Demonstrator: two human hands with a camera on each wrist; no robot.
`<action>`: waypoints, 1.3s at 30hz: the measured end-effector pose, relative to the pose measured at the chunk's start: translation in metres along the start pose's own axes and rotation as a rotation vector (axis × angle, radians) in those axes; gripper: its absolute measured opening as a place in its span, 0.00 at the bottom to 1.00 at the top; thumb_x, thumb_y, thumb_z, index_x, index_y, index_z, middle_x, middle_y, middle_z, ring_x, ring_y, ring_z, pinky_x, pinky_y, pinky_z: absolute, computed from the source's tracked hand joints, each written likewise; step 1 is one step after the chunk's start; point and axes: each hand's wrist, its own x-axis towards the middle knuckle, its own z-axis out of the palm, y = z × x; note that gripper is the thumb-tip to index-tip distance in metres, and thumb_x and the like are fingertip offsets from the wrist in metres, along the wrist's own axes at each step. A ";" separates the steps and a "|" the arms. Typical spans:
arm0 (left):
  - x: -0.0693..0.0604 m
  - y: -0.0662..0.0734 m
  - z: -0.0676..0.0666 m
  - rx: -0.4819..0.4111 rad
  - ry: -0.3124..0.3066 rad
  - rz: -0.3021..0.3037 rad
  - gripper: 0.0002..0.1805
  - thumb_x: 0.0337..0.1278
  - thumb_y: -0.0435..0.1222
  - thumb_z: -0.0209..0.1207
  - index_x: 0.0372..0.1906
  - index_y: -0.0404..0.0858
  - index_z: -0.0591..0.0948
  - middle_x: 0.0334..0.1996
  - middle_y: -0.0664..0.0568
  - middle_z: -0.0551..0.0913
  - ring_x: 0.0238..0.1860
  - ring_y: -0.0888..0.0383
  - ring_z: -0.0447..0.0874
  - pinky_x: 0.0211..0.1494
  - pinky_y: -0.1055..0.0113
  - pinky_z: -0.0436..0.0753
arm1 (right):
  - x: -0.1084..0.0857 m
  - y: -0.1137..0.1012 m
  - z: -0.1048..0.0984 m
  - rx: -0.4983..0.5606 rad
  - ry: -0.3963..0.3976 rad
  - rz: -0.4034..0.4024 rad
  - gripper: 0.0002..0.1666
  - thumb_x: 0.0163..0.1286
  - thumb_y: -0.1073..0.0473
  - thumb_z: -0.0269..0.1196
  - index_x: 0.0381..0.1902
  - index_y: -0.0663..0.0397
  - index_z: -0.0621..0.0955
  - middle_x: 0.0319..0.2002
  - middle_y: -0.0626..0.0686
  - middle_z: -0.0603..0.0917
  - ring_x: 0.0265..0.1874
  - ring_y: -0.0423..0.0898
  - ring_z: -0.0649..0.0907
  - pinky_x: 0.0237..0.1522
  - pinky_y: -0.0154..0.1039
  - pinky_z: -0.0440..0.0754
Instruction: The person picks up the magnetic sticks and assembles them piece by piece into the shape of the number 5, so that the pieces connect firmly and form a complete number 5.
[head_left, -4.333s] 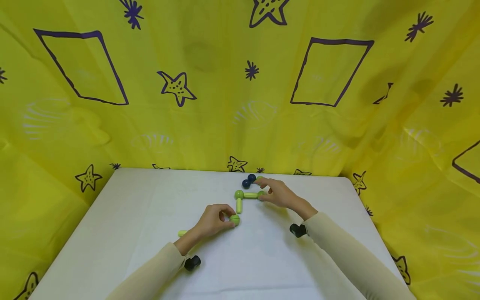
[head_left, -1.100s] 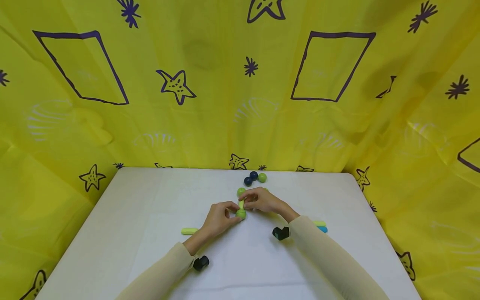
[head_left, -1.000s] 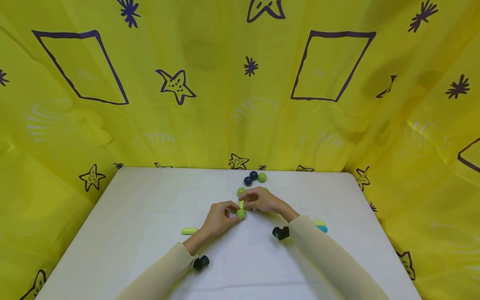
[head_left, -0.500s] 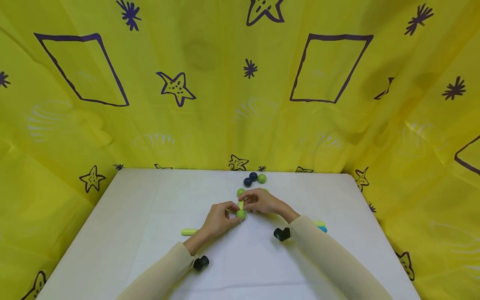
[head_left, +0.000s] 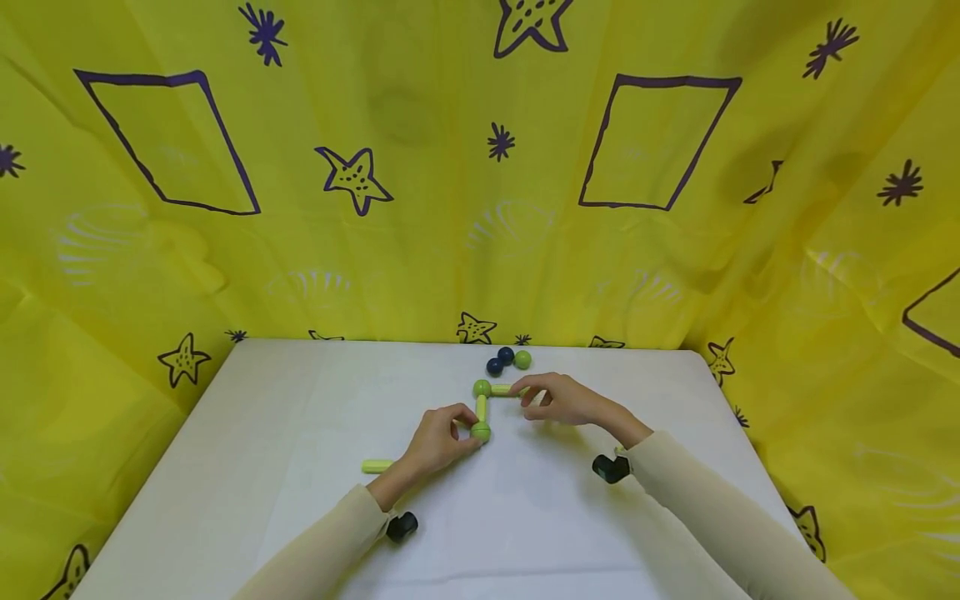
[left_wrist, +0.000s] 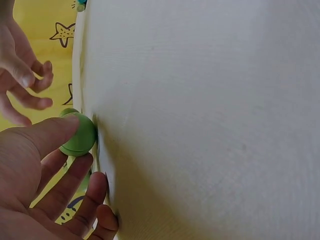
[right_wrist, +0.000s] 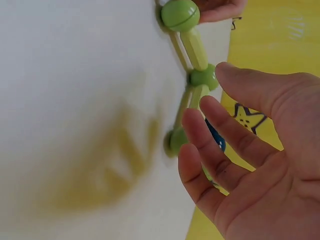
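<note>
Left hand (head_left: 437, 440): one, thumb and fingers pinching the near green ball (head_left: 481, 432) at the front of a jointed piece on the table.

Right hand (head_left: 566, 402): one, fingers parted and loosely bent, gripping nothing; poised just beside the right-hand end of the same piece. Contact there: I cannot tell.

Jointed piece, comprising: the near ball; a first stick (head_left: 482, 407), yellow-green, running from it away from the person; a corner green ball (head_left: 482, 388); a second stick (head_left: 500, 390), also yellow-green, turning off to the right; an end green ball (right_wrist: 178, 142), largely covered by the right hand in the head view.

Dark blue balls (head_left: 495, 367): two, side by side behind the corner ball.

Loose green ball (head_left: 522, 359): one, just right of the blue pair.

Loose stick (head_left: 377, 467): one, yellow-green, lying left of the piece, its right end hidden behind the left wrist.

Table (head_left: 300, 400): white-covered.

Curtain (head_left: 420, 275): yellow, printed with stars and shells, hanging behind and at both sides.

Sleeves (head_left: 720, 508): two, pale; a black camera (head_left: 611, 468) at each wrist.
</note>
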 end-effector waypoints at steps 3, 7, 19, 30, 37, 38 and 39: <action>-0.001 -0.001 0.001 -0.002 -0.002 0.001 0.12 0.52 0.34 0.75 0.41 0.41 0.86 0.37 0.55 0.88 0.24 0.64 0.71 0.30 0.71 0.72 | -0.015 0.004 -0.009 -0.024 0.007 -0.009 0.24 0.74 0.64 0.65 0.66 0.59 0.77 0.53 0.64 0.85 0.43 0.54 0.86 0.43 0.43 0.84; -0.001 -0.002 0.002 -0.004 -0.006 0.014 0.13 0.52 0.33 0.75 0.43 0.41 0.85 0.37 0.54 0.89 0.25 0.65 0.71 0.30 0.70 0.72 | -0.034 0.014 -0.020 -0.078 0.025 -0.013 0.24 0.73 0.64 0.66 0.65 0.59 0.77 0.52 0.64 0.85 0.44 0.54 0.86 0.47 0.45 0.83; -0.001 -0.004 -0.001 0.001 -0.016 0.019 0.13 0.55 0.34 0.74 0.44 0.41 0.86 0.38 0.54 0.89 0.25 0.64 0.73 0.31 0.70 0.74 | -0.079 0.045 -0.043 -0.113 0.026 0.023 0.24 0.72 0.64 0.67 0.64 0.61 0.78 0.50 0.62 0.86 0.44 0.55 0.85 0.50 0.52 0.83; 0.001 -0.001 -0.002 0.015 -0.018 0.004 0.12 0.54 0.34 0.75 0.43 0.41 0.87 0.37 0.54 0.89 0.26 0.64 0.72 0.31 0.70 0.73 | -0.100 0.060 -0.045 -0.104 -0.045 0.076 0.22 0.70 0.65 0.68 0.60 0.60 0.80 0.48 0.59 0.85 0.42 0.51 0.83 0.47 0.43 0.83; 0.002 0.000 -0.002 0.031 -0.015 0.007 0.12 0.55 0.35 0.74 0.43 0.41 0.87 0.38 0.54 0.89 0.26 0.64 0.73 0.31 0.70 0.74 | -0.108 0.066 -0.047 -0.085 -0.093 0.136 0.19 0.69 0.69 0.66 0.57 0.58 0.82 0.44 0.57 0.83 0.38 0.49 0.81 0.42 0.39 0.80; 0.002 0.000 -0.002 0.032 -0.013 0.006 0.12 0.55 0.35 0.74 0.43 0.41 0.87 0.38 0.54 0.89 0.27 0.64 0.73 0.31 0.70 0.74 | -0.109 0.067 -0.046 -0.081 -0.102 0.139 0.18 0.68 0.69 0.66 0.56 0.58 0.83 0.43 0.56 0.82 0.38 0.49 0.80 0.42 0.39 0.80; 0.003 0.000 -0.002 0.033 -0.012 0.004 0.12 0.55 0.35 0.74 0.43 0.41 0.87 0.38 0.54 0.89 0.27 0.64 0.73 0.32 0.70 0.74 | -0.109 0.068 -0.046 -0.077 -0.109 0.141 0.18 0.68 0.70 0.66 0.56 0.57 0.83 0.43 0.56 0.82 0.37 0.49 0.80 0.41 0.38 0.80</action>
